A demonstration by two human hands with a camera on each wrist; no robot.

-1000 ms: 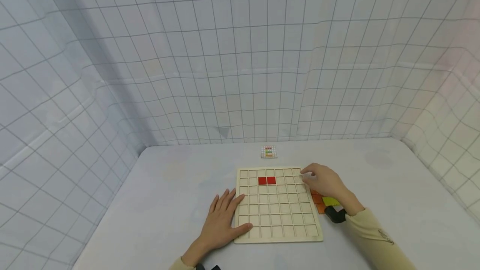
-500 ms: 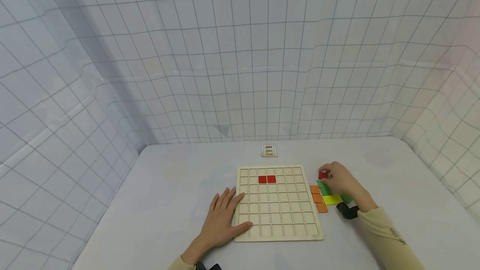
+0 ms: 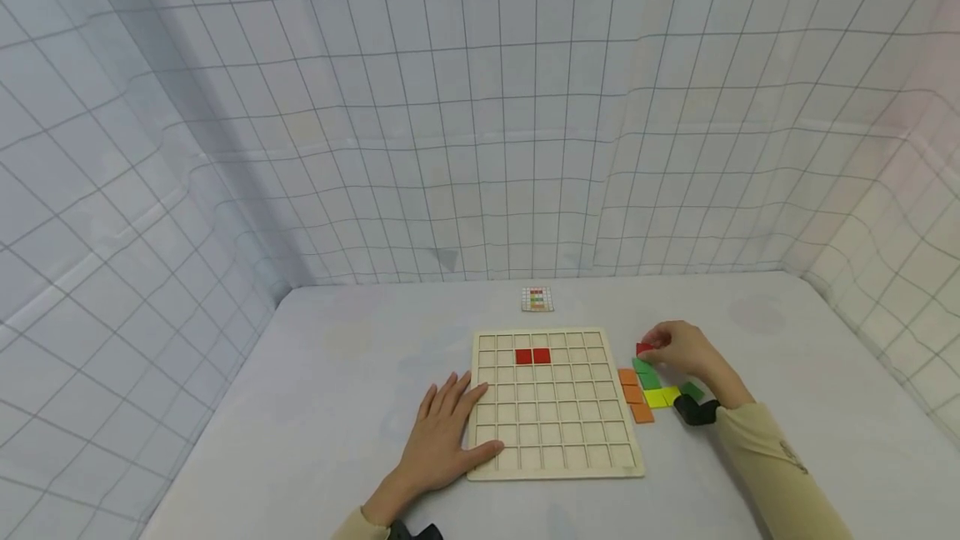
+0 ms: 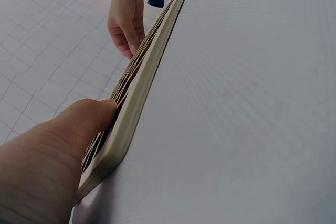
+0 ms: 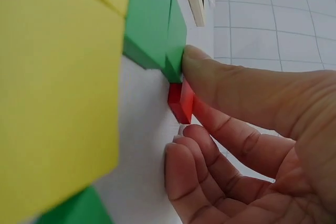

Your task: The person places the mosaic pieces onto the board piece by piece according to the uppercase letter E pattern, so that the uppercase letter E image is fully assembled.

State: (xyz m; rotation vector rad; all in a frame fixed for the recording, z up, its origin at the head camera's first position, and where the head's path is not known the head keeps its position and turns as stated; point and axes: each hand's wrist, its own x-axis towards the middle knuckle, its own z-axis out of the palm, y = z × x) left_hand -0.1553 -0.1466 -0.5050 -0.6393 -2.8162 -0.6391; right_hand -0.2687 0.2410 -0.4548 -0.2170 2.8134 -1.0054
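Note:
A cream gridded board (image 3: 558, 473) lies flat on the table, with two red square tiles (image 3: 532, 357) side by side in its second row from the far edge. My left hand (image 3: 441, 444) rests on the board's left edge, fingers spread; in the left wrist view its thumb (image 4: 86, 116) lies over the rim. To the right of the board, my right hand (image 3: 684, 350) pinches a loose red tile (image 5: 181, 100) between thumb and index finger, low by the table. Two green tiles (image 3: 647, 373) sit right beside that red one, with yellow tiles (image 3: 662, 397) nearer me.
Several orange tiles (image 3: 633, 395) line the board's right edge. Another green tile (image 3: 692, 391) lies near the right wrist's black strap (image 3: 696, 410). A small card with a coloured grid pattern (image 3: 537, 299) lies behind the board. White gridded cloth (image 3: 465, 123) encloses the table's back and sides.
My right hand has moved from the board's far right corner rightward to the loose tiles and taken hold of a red one. The left hand has stayed in place.

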